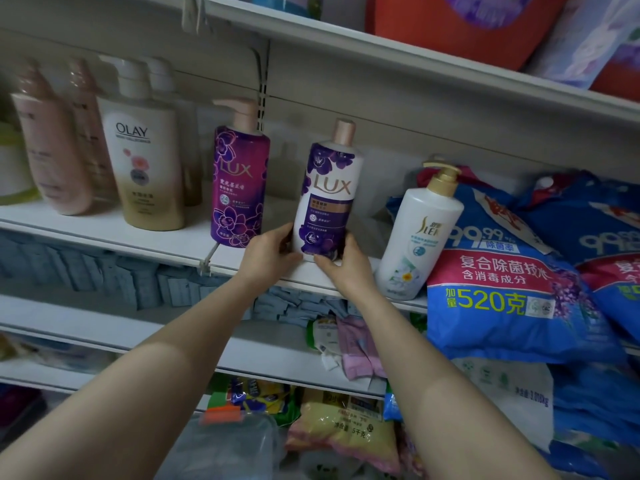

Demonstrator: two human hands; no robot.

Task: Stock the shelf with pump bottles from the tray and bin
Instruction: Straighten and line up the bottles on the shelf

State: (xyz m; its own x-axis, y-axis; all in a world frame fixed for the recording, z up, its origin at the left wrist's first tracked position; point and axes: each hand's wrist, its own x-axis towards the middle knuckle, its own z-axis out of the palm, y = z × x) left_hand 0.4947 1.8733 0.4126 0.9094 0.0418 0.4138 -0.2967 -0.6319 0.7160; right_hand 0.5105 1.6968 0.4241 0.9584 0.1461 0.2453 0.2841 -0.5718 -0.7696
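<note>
Both hands, left hand and right hand, grasp the white bottle at the shelf edge beside the purple bottle; next it likely needs pushing back.

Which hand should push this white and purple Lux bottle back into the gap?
Probably the right hand: its fingers wrap the front of the white and purple Lux bottle's base, ready to push. The left hand only steadies its side, nearest the all-purple Lux pump bottle.

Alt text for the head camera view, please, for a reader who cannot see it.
Both hands, left hand and right hand, grip the base of a white-and-purple Lux bottle at the front edge of a white shelf. It stands between a purple Lux pump bottle and a white pump bottle.
</note>
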